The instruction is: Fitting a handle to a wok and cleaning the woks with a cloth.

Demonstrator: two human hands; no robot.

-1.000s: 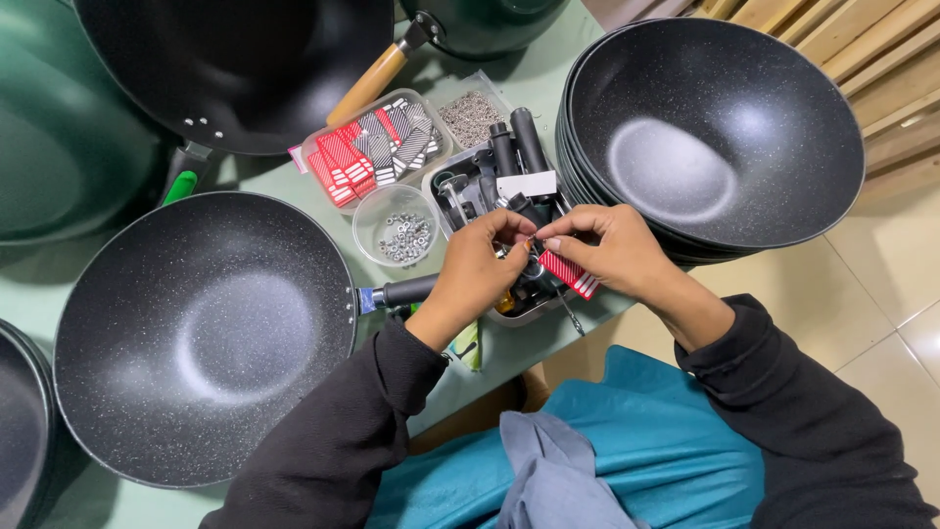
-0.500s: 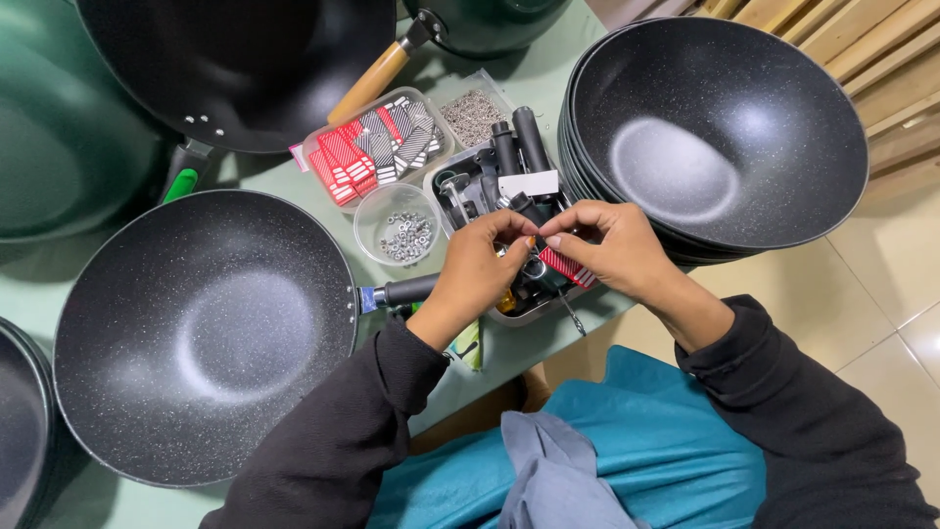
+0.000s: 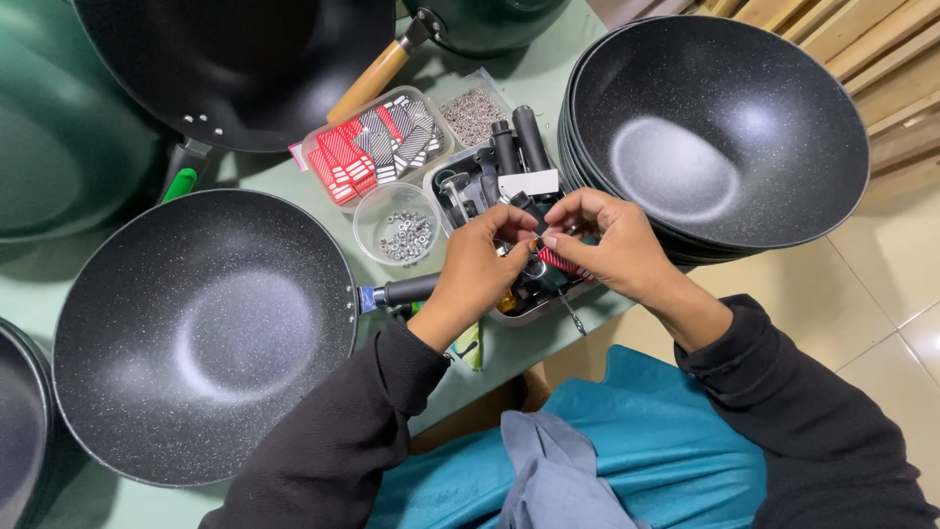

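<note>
Obs.: I see both hands meeting over the grey plastic parts tray (image 3: pixel 460 181) on the pale green table (image 3: pixel 548 69). Left hand (image 3: pixel 480 269) and right hand (image 3: pixel 612 245) have fingertips pinched narrow on 1 small dark fitting (image 3: pixel 538 241) between them; I cannot tell its exact shape. A red-striped tag (image 3: pixel 560 260) shows just under the right fingers. The tray holds black handles (image 3: pixel 519 142). Just left of it: round clear cup of small metal nuts (image 3: pixel 397 223). Near the left forearm lies 1 black speckled wok (image 3: pixel 206 328), its stub handle pointing at the tray. A stack of black speckled woks (image 3: pixel 720 122) sits right of the tray.
</note>
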